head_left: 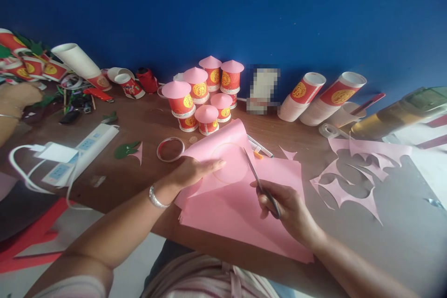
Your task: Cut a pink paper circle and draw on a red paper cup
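My left hand (195, 172) grips a curling pink paper sheet (232, 142), its thumb on top beside a drawn circle. In my right hand (282, 205) are scissors (267, 195), their blades pointing up and away at the sheet's right edge, near the circle. Beneath lies a stack of pink paper (240, 223) along the table's front edge. Behind the sheet stand several red paper cups with pink cone tops (195, 76). A roll of tape (170, 149) lies left of the sheet.
Pink offcuts (352, 195) lie on the right, near two leaning cup stacks (303, 93) and a large bottle (401, 109). A white power strip (84, 153) with cables is on the left. Another person's arm (14, 107) reaches in at far left.
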A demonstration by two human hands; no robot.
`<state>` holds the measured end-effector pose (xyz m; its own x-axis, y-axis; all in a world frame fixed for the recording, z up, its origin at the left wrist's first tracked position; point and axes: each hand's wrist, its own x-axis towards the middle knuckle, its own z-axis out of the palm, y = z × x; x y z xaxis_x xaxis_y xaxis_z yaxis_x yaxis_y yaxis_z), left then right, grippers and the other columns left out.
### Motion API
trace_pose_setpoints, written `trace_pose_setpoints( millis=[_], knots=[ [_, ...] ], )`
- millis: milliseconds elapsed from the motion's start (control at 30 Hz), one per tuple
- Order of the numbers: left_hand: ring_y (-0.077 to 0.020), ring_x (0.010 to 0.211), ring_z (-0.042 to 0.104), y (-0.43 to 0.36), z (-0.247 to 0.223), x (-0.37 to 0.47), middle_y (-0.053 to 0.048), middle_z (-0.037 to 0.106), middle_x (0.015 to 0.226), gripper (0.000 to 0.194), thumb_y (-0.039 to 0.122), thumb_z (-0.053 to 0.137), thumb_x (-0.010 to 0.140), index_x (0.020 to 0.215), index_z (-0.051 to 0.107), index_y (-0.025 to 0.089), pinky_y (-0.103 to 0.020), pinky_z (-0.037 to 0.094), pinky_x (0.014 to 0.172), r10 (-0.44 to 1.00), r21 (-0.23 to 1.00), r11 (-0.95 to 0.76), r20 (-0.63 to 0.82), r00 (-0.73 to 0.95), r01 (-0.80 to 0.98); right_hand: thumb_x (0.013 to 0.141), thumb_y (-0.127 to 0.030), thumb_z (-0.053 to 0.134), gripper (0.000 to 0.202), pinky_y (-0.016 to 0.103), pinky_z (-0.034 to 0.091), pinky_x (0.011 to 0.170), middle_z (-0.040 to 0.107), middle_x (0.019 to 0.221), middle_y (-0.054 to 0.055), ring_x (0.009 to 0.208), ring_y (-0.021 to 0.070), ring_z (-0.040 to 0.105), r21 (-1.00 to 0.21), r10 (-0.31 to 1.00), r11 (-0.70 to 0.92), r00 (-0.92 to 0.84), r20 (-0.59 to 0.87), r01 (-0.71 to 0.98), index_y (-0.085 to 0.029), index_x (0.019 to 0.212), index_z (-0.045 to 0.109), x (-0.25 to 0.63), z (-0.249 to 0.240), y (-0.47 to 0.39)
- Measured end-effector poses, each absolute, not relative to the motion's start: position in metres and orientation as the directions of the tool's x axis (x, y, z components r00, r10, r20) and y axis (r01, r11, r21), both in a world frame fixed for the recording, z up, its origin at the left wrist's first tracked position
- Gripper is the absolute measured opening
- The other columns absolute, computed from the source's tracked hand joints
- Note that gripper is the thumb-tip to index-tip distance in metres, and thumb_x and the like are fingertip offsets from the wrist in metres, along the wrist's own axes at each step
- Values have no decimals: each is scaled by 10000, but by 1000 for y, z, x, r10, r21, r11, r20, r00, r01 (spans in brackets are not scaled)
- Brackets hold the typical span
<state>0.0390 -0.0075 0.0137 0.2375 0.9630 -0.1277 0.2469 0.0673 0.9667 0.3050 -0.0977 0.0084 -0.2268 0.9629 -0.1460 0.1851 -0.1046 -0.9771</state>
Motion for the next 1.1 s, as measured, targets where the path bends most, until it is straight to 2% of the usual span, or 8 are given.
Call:
trace_pose_setpoints(
  millis=[233,333,467,633,733,933,1100],
  knots=[
    [-305,1198,713,-17,32,46,5,801,1073,270,502,813,728,872,827,274,-465,578,1116,939,970,185,-221,265,156,947,-560,615,433,283,568,537,613,676,-9,511,131,631,-979,959,-118,-236,-156,166,-169,1105,715,306,6,-98],
    [-321,1214,703,-16,42,52,-7,808,1055,276,467,812,740,933,825,269,-469,585,1108,941,980,172,-193,277,95,950,-534,620,411,273,561,537,628,695,-3,513,125,632,-980,954,-124,-254,-161,159,-169,1112,716,307,7,-98],
    [-334,1204,707,-9,46,52,-15,807,1067,391,512,806,710,1001,820,251,-456,608,1072,920,986,149,-166,356,74,937,-525,641,394,269,563,534,645,707,4,508,121,629,-978,949,-133,-263,-173,164,-171,1093,720,307,10,-97],
    [-299,1239,692,-2,48,50,-10,781,1171,463,480,786,735,1141,789,258,-427,579,1107,885,993,113,-94,457,-15,922,-531,658,397,265,567,525,644,706,4,500,118,623,-976,945,-136,-272,-179,169,-169,1071,722,306,12,-97],
    [-312,1262,676,-2,48,50,-31,769,1212,503,443,800,741,1189,774,215,-435,561,1121,869,986,146,-88,487,-82,927,-515,658,383,251,563,519,643,706,2,497,109,617,-980,946,-130,-278,-169,152,-164,1065,720,307,11,-97],
    [-287,1299,652,-1,52,51,-22,754,1257,526,400,811,750,1241,750,222,-384,544,1132,848,978,159,-66,527,-135,935,-496,656,370,236,562,522,641,708,-1,499,100,612,-982,943,-129,-289,-165,139,-161,1081,716,308,11,-97],
    [-283,1308,644,0,53,50,-26,746,1275,600,452,805,732,1282,725,227,-393,532,1143,836,981,164,-84,542,-102,924,-491,674,371,231,550,514,622,696,-4,499,99,604,-979,939,-143,-293,-180,145,-158,1080,718,308,12,-96]
  ],
)
